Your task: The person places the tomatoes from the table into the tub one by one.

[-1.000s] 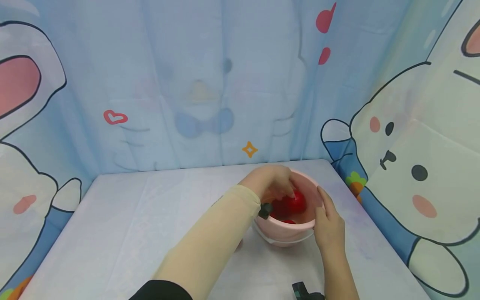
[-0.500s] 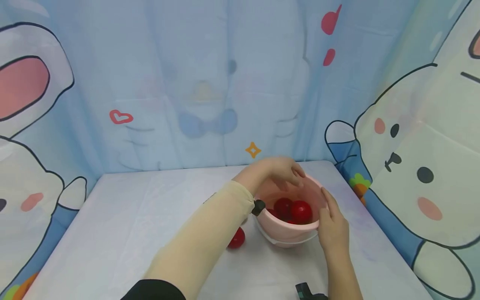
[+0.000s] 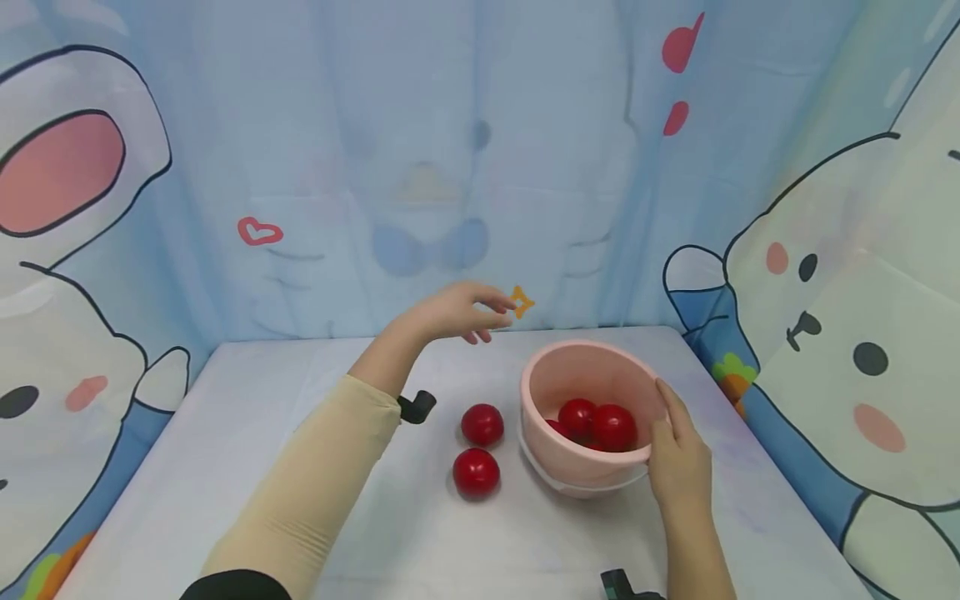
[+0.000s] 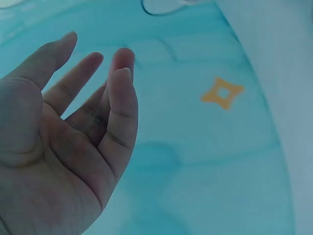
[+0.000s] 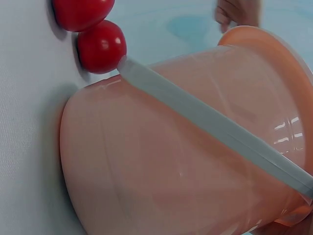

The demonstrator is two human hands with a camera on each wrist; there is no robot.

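A pink bucket with a white handle stands on the table's right half. Inside it lie several shiny red balls. On the bucket's right side, my right hand grips the rim, thumb and fingers on either side of the wall. My left hand hovers past the bucket's left side, near the back of the table. Its fingers are loosely bent and hold nothing. Left of the bucket, one red ball rests behind another red ball.
A white cloth covers the table. Behind it hangs a blue curtain printed with cartoon rabbits. A black wrist camera mount sticks out from the left sleeve, and another mount shows at the bottom near the right forearm.
My left hand has let go of a red ball in the bucket, risen out and swung left. Two balls on the table, hidden behind that arm before, now show. The right hand keeps its grip.
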